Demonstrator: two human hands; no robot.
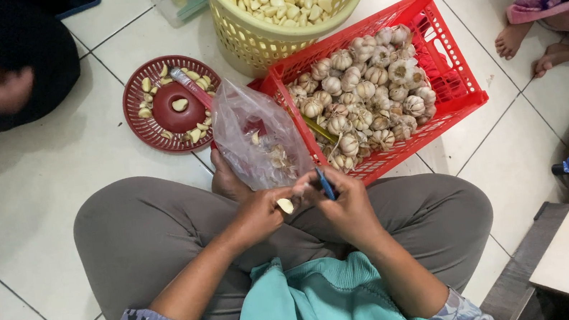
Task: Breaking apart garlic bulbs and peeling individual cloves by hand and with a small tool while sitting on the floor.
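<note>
Garlic clove point(285, 205) sits pinched in the left hand point(260, 213) fingertips above the lap, while the right hand point(345, 207) grips a blue-handled knife point(325, 182); shallow, outward strokes would likely peel cleanly beside the plastic bag point(259, 138).

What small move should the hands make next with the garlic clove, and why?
Probably finish stripping the skin: the left hand pinches a garlic clove while the right hand holds a blue knife against it, above the plastic bag.

- One head-worn view looks steeply down, close over the lap.
- The red basket point(391, 89) sits at one o'clock, floor tiles point(22, 206) at nine.
</note>
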